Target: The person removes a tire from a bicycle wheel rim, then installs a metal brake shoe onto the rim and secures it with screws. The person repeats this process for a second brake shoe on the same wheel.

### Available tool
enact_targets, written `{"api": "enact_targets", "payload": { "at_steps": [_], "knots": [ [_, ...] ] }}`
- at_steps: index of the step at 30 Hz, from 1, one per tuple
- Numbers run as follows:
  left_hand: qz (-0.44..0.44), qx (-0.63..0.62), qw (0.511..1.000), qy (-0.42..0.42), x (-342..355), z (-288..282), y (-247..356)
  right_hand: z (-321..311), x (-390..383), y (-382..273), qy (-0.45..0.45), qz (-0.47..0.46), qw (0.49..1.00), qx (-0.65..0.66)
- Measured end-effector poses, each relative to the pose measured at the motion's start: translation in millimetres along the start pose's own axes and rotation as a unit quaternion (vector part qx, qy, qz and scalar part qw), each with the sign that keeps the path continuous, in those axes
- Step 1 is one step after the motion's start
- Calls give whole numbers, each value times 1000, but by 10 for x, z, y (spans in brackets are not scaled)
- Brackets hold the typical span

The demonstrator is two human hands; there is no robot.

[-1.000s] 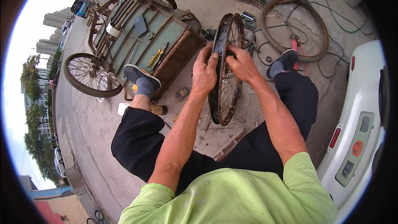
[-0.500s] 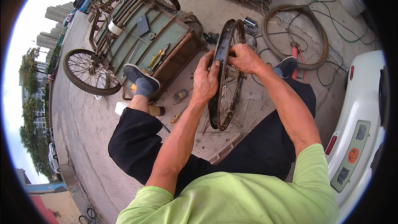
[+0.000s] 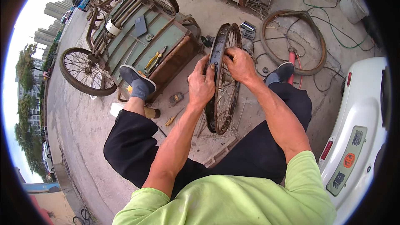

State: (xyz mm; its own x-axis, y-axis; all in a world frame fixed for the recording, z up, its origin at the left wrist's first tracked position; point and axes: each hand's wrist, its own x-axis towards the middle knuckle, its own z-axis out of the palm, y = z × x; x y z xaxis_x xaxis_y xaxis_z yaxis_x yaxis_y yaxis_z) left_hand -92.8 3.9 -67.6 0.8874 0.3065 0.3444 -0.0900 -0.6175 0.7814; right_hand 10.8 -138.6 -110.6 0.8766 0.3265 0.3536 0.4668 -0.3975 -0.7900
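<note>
Between my knees a rusty spoked wheel (image 3: 211,107) stands upright, turned nearly edge-on and without a tyre; small holes or spoke ends dot its dark rim. My left hand (image 3: 201,85) grips the rim's left side, thumb on the outer face and fingers curled at its edge. On the opposite side, my right hand (image 3: 241,64) has its fingers closed at the rim among the upper spokes. What its fingertips pinch there is hidden. Thin loose spokes (image 3: 241,114) lie on the ground around the wheel.
An overturned tricycle cart (image 3: 166,41) lies ahead left, bearing pliers (image 3: 155,59) and a phone (image 3: 141,26). A loose tyre (image 3: 323,43) and red pump (image 3: 291,60) lie to the right, near a white car (image 3: 354,112). A grey bucket (image 3: 353,5) stands farther back.
The whole view has shifted slightly, so the scene sits a little farther left. Both hands keep their hold on the wheel, with little visible change in grip.
</note>
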Motion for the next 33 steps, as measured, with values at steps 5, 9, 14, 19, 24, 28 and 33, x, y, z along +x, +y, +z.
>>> {"api": "enact_targets", "payload": {
  "at_steps": [5,9,14,19,24,28,33],
  "knots": [
    [-44,-14,999,-5,-9,-6,-10,6,-24,-56,-14,17,996,83],
    [-62,-67,996,-8,-18,27,-36,1,34,-44,-79,55,981,171],
    [-79,-84,993,-20,-9,72,-10,51,14,12,-61,60,967,241],
    [-123,-152,980,-33,120,-67,-160,198,-31,206,-72,93,946,304],
    [-242,-198,950,14,251,-428,-480,28,6,182,-103,89,952,275],
    [-329,-188,925,29,-69,-390,-1500,-87,24,145,-110,91,960,241],
    [-484,-157,860,41,-769,-287,-2745,-159,-20,422,-81,149,949,267]
  ]
}}
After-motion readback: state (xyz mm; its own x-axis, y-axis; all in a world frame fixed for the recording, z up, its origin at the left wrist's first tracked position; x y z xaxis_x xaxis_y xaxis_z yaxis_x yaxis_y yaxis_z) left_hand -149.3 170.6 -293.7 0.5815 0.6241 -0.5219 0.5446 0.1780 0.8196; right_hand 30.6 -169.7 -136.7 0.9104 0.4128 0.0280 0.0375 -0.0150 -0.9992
